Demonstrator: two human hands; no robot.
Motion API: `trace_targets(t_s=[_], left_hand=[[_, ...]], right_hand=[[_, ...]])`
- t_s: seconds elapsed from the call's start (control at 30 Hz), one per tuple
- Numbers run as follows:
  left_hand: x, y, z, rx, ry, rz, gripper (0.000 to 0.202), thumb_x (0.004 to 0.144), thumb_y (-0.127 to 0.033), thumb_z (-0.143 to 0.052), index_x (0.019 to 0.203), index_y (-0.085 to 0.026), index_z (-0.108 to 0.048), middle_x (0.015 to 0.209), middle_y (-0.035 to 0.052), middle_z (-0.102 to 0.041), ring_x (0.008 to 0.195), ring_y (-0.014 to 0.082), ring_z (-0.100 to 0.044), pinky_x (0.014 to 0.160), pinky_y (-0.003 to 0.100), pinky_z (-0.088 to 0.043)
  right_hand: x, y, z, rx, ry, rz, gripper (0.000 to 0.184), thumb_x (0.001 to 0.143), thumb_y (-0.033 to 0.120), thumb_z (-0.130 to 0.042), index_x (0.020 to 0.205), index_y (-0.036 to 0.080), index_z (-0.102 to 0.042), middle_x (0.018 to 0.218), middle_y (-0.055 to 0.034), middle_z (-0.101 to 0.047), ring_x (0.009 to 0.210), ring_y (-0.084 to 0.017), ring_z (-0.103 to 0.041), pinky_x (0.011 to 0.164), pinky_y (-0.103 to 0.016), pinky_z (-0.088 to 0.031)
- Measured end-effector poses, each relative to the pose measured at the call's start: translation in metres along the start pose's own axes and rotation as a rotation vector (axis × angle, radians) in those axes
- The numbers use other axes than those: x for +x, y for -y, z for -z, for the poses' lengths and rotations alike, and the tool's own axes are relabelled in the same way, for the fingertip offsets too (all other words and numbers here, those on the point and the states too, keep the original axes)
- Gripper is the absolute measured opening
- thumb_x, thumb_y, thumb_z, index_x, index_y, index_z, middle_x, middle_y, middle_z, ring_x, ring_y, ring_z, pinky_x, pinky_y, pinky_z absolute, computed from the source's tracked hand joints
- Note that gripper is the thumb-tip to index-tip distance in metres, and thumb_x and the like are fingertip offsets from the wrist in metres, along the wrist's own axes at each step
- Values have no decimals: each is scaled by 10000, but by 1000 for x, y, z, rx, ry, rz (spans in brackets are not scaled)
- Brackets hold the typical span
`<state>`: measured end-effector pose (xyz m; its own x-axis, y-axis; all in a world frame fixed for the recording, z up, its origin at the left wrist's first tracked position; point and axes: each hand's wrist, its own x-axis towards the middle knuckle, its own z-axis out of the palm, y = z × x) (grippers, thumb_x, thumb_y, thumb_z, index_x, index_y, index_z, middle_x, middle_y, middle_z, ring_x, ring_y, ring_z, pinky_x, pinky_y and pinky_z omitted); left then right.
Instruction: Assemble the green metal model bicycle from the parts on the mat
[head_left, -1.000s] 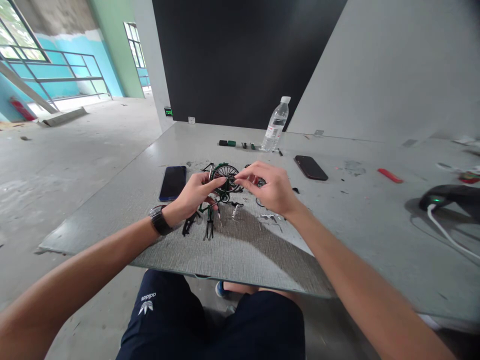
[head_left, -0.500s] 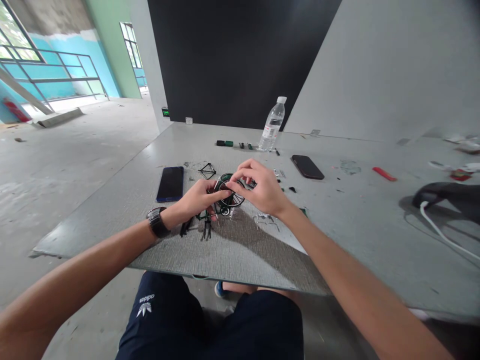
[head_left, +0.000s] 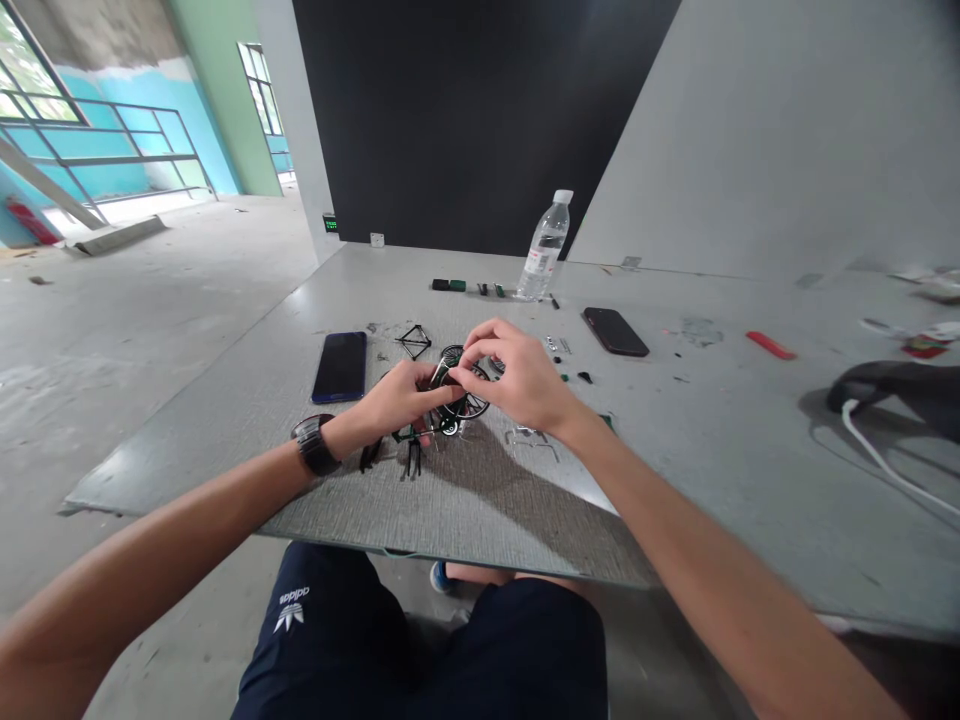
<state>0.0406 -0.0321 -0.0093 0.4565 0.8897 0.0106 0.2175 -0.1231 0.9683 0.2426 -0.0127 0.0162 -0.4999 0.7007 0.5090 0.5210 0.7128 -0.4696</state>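
Note:
Fingers of my left hand (head_left: 397,395) are closed on a small model bicycle (head_left: 448,428) with a dark frame. Its spoked wheel (head_left: 480,408) stands up between my hands. My right hand (head_left: 525,380) pinches at the upper part of the wheel, thumb and index fingertip close to my left thumb. Whatever lies between those fingertips is too small to make out. Below the left hand are a dark fork-like part (head_left: 415,460) and a black piece (head_left: 370,456). Thin silver wire parts (head_left: 532,440) lie under the right wrist.
A dark triangular frame part (head_left: 414,341) lies behind the left hand, near a phone (head_left: 340,367). A water bottle (head_left: 544,250) stands at the back beside green and black pieces (head_left: 450,285). Another phone (head_left: 615,331) and a red object (head_left: 771,345) lie to the right.
The fingers of my right hand have shifted slightly at the wheel, and the model has turned or tilted a little. My left hand keeps its hold.

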Motion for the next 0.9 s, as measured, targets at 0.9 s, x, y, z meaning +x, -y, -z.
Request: trace_targets(t_s=[0.9], left_hand=[[-3,-2,0,30,13,41,313,872,-446,-685,810,-141,-647,715,-16,-555,499,73,-558,428,191,-483]], right_hand=[[1,2,6,82,94,-74,274,892,478,-701,787,228,-742,1094,-56,-663,894,-196,-615,846,-396,-445]])
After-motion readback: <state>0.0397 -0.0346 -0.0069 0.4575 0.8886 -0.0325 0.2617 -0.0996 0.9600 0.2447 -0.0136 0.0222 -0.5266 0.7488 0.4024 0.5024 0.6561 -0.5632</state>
